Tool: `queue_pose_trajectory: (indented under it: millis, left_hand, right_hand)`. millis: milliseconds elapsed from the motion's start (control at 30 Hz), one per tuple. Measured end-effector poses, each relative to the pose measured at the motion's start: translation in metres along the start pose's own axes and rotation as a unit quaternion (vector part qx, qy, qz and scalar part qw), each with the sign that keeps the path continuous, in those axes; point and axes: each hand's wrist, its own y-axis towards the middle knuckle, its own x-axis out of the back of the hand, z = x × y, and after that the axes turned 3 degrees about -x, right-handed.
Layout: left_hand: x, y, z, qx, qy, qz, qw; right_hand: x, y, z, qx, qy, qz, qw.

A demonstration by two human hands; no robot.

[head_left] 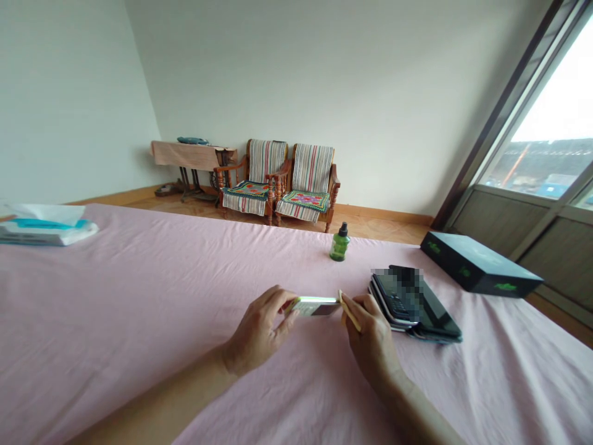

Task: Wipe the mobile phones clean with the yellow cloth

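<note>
My left hand (260, 324) is closed on one end of a keypad mobile phone (319, 306), pinching it between thumb and fingers. The phone is held edge-on above the pink cloth, with its bright long side upward and its keys and dark screen partly showing. In my right hand (370, 330) is a pale yellow strip (351, 312), possibly folded cloth; its exact kind is unclear. Its upper tip meets the phone's right end. To the right of this hand lies a stack of phones (393, 303) and dark tablet-like devices (440, 315).
A green bottle (340, 245) with a black cap stands beyond my hands on the pink bedspread-like cloth (162, 296). A black box (482, 262) lies at the right, a tissue pack (50, 230) at the far left. Two wooden armchairs (303, 179) stand by the wall.
</note>
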Motion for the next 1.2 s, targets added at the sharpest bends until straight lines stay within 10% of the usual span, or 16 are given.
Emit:
queue_pose_trajectory:
  millis: [200, 500, 1200]
  left_hand:
    - [0.008, 0.001, -0.018, -0.109, 0.008, -0.074, 0.991]
    - [0.001, 0.001, -0.033, -0.068, -0.048, -0.078, 0.993]
    - [-0.01, -0.006, -0.032, -0.021, -0.035, -0.078, 0.996]
  right_hand:
    - [0.002, -0.001, 0.011, 0.005, 0.03, 0.013, 0.999]
    - [0.033, -0.01, 0.063, 0.125, 0.106, -0.131, 0.978]
    - [0.017, -0.021, 0.075, 0.211, 0.027, 0.056, 0.976]
